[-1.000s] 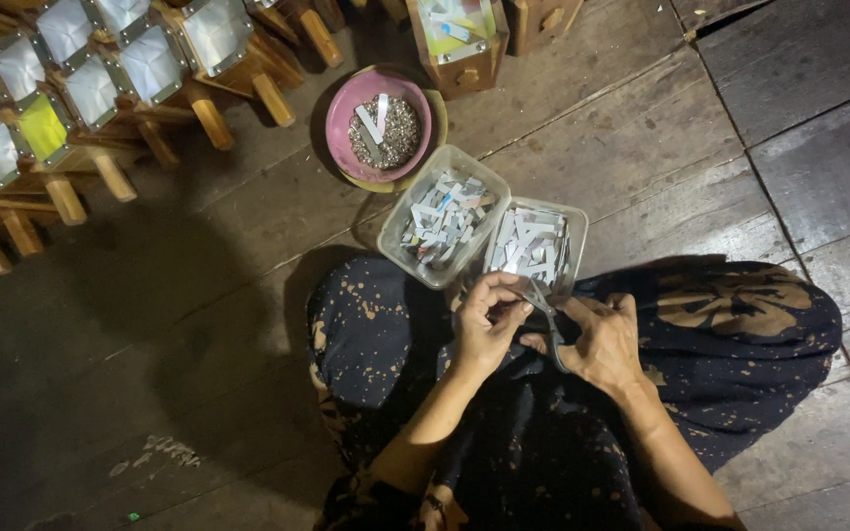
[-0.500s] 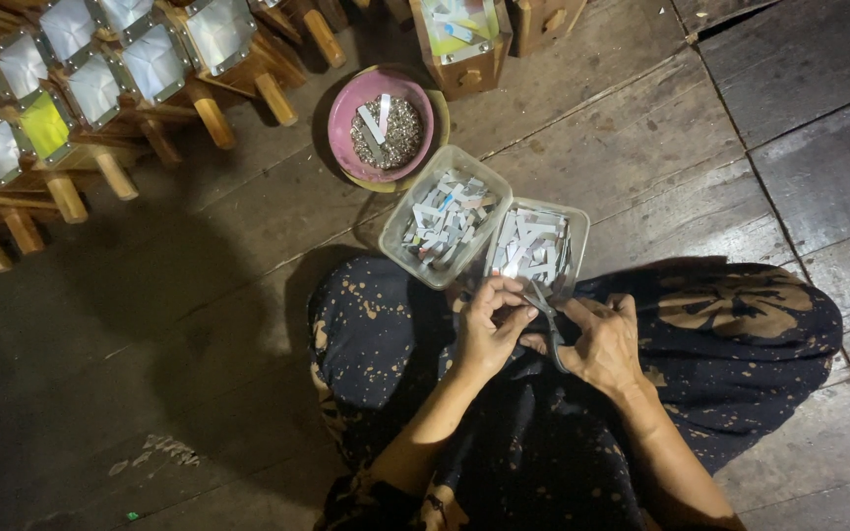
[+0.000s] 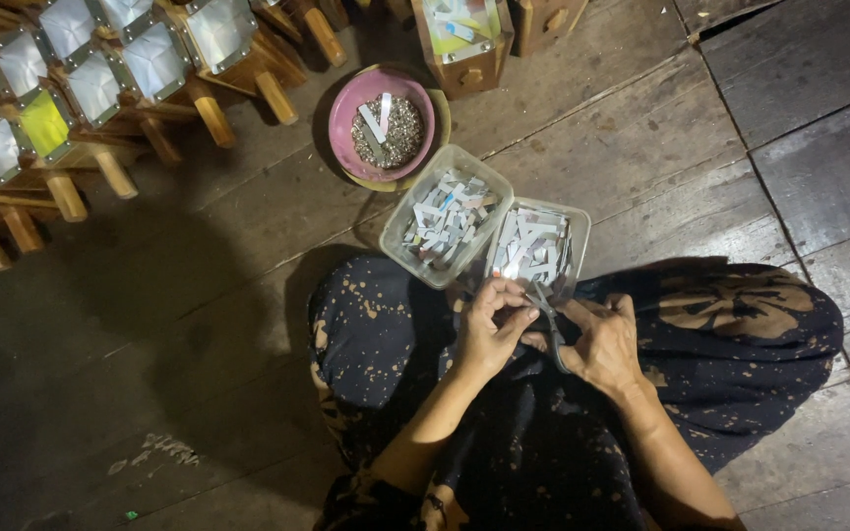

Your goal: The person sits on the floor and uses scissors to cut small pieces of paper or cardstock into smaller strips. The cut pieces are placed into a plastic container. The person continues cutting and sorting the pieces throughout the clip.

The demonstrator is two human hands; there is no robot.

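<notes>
Head view showed left hand (image 3: 484,329) pinching a thin paper strip (image 3: 521,313), flimsy probably; right hand (image 3: 597,339) gripped scissors (image 3: 546,320), tubs (image 3: 445,214) at 12 o'clock

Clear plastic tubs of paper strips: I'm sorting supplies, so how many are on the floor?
2. One clear tub sits just below the pink bowl; the other is beside it, nearest the scissors and hands. More may lie outside the view.
</notes>
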